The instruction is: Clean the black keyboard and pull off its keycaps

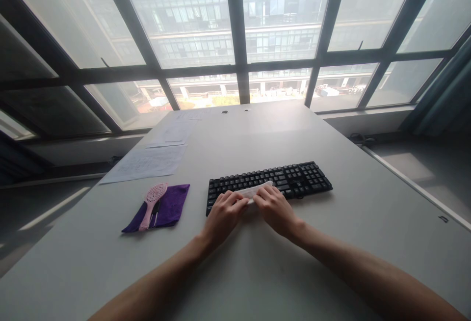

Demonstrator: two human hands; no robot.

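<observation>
A folded white cloth overlaps the black keyboard.

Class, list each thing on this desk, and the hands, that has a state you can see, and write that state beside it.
Left hand: fingers gripping one end of the white cloth
Right hand: fingers gripping its other end
White cloth: bunched into a strip over the keyboard
Keyboard: lying keys up, partly covered
Purple cloth: spread out, brush on top
Pink hairbrush: lying down
Papers: lying flat
</observation>
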